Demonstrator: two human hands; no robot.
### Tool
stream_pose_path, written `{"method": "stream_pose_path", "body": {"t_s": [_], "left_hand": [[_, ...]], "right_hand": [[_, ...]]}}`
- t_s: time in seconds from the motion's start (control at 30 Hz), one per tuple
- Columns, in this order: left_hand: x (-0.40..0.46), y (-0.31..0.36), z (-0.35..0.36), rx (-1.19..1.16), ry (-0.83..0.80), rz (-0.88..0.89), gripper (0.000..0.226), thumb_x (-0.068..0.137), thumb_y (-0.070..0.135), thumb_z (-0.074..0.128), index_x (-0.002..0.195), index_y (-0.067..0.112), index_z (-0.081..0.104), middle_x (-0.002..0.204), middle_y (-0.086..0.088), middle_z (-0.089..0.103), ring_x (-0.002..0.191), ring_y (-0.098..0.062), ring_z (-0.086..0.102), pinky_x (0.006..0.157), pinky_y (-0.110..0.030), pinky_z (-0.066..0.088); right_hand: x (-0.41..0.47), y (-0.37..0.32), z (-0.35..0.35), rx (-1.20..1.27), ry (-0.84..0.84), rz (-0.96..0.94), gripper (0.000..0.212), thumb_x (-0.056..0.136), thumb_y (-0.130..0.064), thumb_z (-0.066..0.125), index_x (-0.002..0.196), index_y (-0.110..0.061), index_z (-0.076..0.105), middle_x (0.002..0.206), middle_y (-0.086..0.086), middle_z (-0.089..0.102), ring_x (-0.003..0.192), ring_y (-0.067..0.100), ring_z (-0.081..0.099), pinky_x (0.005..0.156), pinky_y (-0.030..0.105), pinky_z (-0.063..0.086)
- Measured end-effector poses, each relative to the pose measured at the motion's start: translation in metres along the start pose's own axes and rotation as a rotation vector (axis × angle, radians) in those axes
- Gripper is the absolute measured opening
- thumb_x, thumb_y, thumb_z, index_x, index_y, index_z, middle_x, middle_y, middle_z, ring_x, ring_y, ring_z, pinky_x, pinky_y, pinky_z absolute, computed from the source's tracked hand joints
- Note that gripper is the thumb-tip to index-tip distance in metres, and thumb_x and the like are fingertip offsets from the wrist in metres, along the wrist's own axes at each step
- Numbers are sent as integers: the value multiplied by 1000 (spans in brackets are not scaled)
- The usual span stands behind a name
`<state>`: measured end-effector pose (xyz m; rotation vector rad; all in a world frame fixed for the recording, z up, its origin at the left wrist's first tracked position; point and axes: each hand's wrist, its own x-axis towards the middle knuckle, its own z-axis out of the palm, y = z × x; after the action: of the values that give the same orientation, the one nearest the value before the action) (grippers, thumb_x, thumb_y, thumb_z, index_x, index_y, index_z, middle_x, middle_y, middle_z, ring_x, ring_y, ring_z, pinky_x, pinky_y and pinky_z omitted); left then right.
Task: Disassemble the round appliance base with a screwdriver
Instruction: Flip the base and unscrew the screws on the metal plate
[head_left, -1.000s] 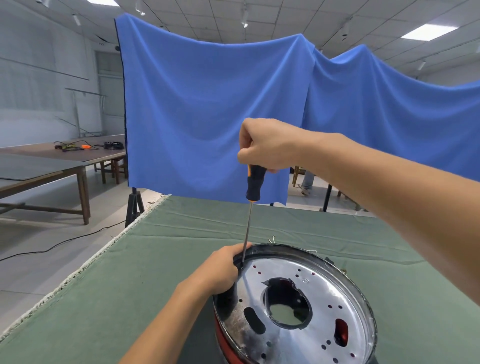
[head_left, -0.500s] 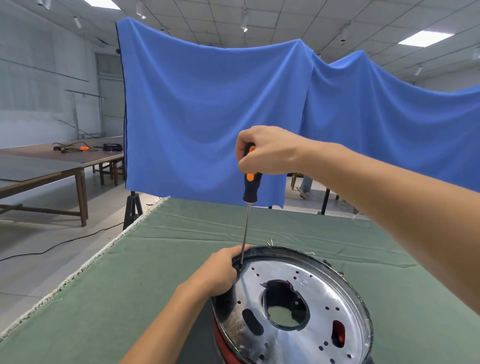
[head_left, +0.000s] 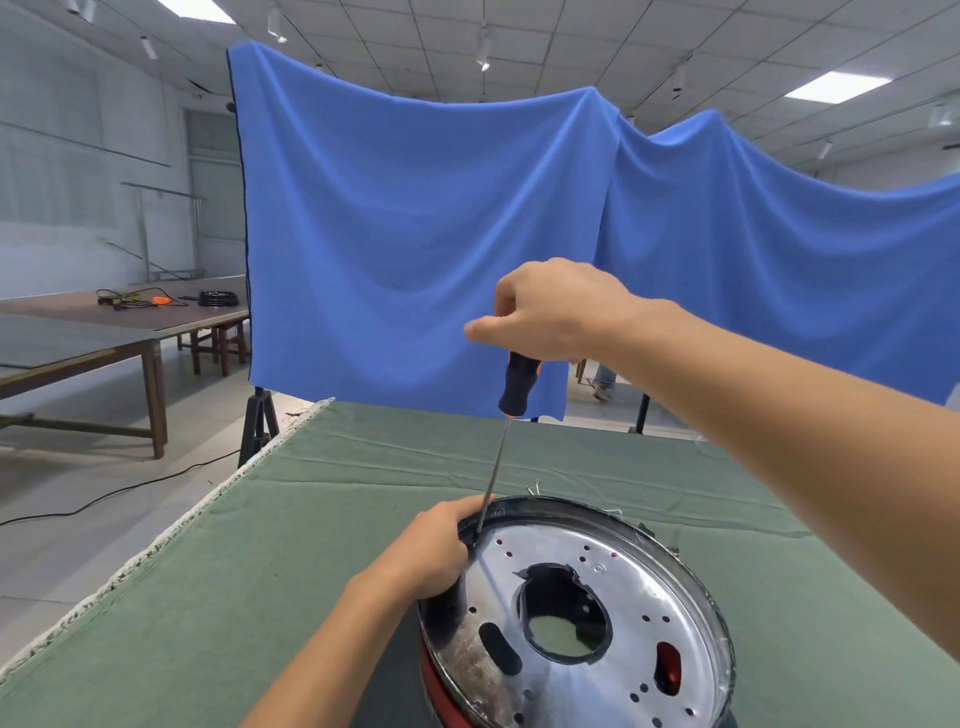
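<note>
The round appliance base (head_left: 623, 577) lies on the green table, a shiny metal disc with a large centre hole, several small holes and a red side wall. My left hand (head_left: 434, 553) grips its near-left rim. My right hand (head_left: 550, 312) is closed around the top of a black and orange screwdriver (head_left: 518, 384). The thin shaft runs almost straight down, and its tip meets the disc's left edge right beside my left thumb. The screw under the tip is hidden.
The green cloth table (head_left: 291, 561) ends in a frayed white edge at the left. A blue curtain (head_left: 415, 234) hangs behind it on stands. Wooden tables (head_left: 124, 322) with cables stand far left, and a black cable crosses the floor.
My right hand has turned on the screwdriver handle, so the grip now covers the top and less orange shows. The tip stays at the same spot on the rim. My left hand has not moved.
</note>
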<state>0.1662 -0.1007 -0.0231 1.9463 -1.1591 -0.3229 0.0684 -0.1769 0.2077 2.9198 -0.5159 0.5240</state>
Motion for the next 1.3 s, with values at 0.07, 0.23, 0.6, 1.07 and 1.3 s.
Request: {"method": "stream_pose_path", "body": {"t_s": [0.07, 0.23, 0.6, 1.07, 1.3], "left_hand": [[-1, 2, 0, -7, 0, 2, 52, 67, 25, 38, 98, 66, 49, 105, 24, 66, 106, -4, 59, 95, -22, 45], [-3, 3, -1, -25, -3, -6, 51, 67, 22, 38, 92, 64, 53, 101, 29, 64, 104, -1, 58, 86, -14, 41], [-4, 3, -3, -19, -10, -30, 55, 82, 7, 43, 105, 55, 57, 98, 33, 60, 100, 2, 55, 73, -1, 36], [1, -4, -3, 14, -2, -32, 55, 81, 8, 43, 120, 45, 58, 101, 29, 58, 102, -2, 54, 88, -16, 39], [1, -5, -1, 54, 16, -28, 46, 87, 14, 49, 118, 48, 56, 109, 26, 61, 108, -6, 57, 88, -17, 41]], "right_hand": [[2, 3, 3, -96, 62, -15, 33, 96, -44, 42, 89, -15, 57, 73, 2, 56, 59, 18, 51, 50, 27, 30], [2, 0, -7, 151, -194, -20, 36, 88, -11, 43, 124, -17, 41, 110, 5, 50, 83, 28, 60, 64, 35, 47], [-4, -2, -3, 257, -101, -74, 22, 84, -17, 49, 106, -19, 50, 104, 0, 60, 93, 23, 58, 73, 34, 49], [-5, -5, 1, 93, -6, -29, 28, 85, -45, 51, 90, -17, 53, 64, -3, 67, 55, 15, 65, 52, 30, 45], [-5, 0, 3, 323, -59, -46, 19, 81, -17, 52, 99, -15, 51, 91, 1, 60, 76, 22, 58, 61, 31, 47]]}}
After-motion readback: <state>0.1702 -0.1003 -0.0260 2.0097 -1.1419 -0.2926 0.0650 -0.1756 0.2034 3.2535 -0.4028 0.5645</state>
